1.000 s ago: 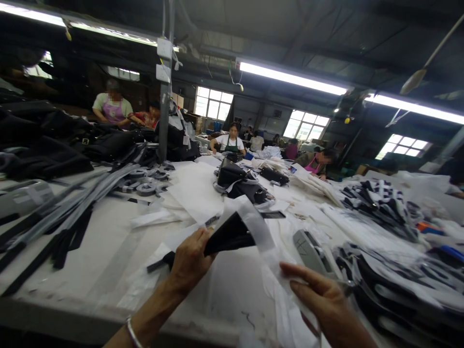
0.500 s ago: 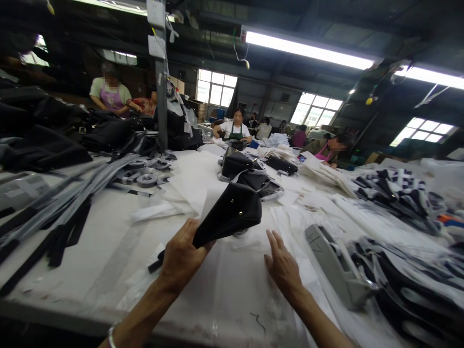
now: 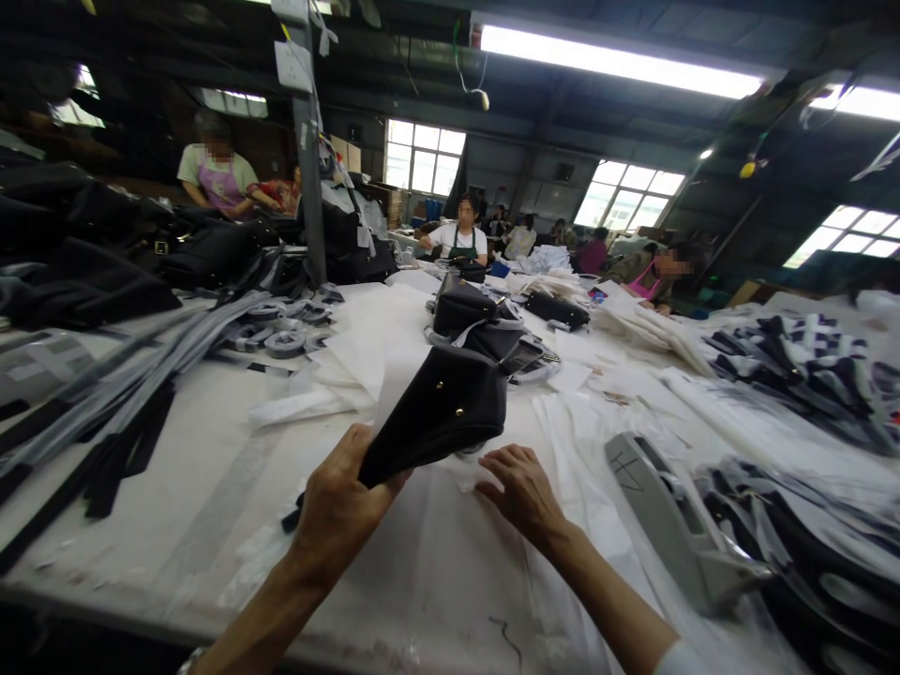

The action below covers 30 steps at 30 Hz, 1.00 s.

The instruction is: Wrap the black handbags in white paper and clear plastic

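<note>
My left hand (image 3: 350,502) grips one end of a black bag (image 3: 440,408) with small gold studs on its base, thumb below and fingers behind. The bag is tilted above the table (image 3: 414,581), its wider end to the upper right. My right hand (image 3: 521,492) is just below and right of that end, fingers loosely spread and bent, holding nothing I can see. Under the bag's far end, a bit of wrapped material shows, mostly hidden. White paper sheets (image 3: 358,347) lie behind the bag.
More black bags (image 3: 464,307) are piled beyond. Black and grey straps (image 3: 151,403) and rolled strips (image 3: 285,339) lie left. A grey tape dispenser (image 3: 675,520) stands right, beside black pieces (image 3: 802,553). A post (image 3: 309,178) rises at the back left; a co-worker (image 3: 460,239) sits across.
My right hand has moved left, closer to the bag, its fingers bending more. My left hand keeps its grip on the bag. The camera view has shifted slightly.
</note>
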Each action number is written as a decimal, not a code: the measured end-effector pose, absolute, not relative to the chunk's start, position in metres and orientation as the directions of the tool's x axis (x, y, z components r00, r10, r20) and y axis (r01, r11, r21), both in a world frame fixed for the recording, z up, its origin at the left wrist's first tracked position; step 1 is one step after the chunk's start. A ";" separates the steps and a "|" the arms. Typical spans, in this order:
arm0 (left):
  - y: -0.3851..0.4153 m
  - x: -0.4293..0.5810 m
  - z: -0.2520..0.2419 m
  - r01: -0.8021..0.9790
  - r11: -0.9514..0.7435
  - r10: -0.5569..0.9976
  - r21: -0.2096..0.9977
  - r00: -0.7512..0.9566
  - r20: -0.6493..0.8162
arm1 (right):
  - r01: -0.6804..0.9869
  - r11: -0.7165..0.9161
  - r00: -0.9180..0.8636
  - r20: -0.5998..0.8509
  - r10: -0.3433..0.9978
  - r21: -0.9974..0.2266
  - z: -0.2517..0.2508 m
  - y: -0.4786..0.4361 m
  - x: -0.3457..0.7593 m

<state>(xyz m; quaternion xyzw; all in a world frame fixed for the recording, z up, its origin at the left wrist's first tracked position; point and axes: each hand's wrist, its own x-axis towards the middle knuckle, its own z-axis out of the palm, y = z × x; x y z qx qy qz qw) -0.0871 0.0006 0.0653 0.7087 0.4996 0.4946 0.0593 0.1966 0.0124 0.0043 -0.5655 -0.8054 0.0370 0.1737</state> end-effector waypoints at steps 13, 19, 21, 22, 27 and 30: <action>0.003 -0.089 0.065 0.634 -0.397 0.820 0.664 -0.079 0.567 | 0.722 0.096 -0.220 -0.095 0.971 -0.685 0.011 0.055 0.229; 0.001 -0.086 0.053 0.665 -0.439 0.747 0.605 -0.104 0.657 | 0.725 -0.097 0.010 -0.130 0.991 -0.682 0.016 0.087 0.266; 0.001 -0.083 0.050 0.681 -0.508 0.681 0.528 -0.058 0.730 | 0.759 -0.177 0.139 -0.109 0.984 -0.626 0.013 0.106 0.272; 0.001 -0.082 0.050 0.690 -0.529 0.654 0.493 -0.038 0.755 | 0.777 -0.203 0.195 -0.079 0.978 -0.596 0.013 0.114 0.274; 0.001 -0.082 0.052 0.719 -0.535 0.642 0.444 0.004 0.767 | 0.877 -0.165 0.270 0.180 0.946 -0.452 0.021 0.120 0.270; 0.003 -0.083 0.052 0.720 -0.509 0.659 0.472 -0.027 0.752 | 0.914 -0.007 0.113 0.238 0.965 -0.406 0.026 0.091 0.256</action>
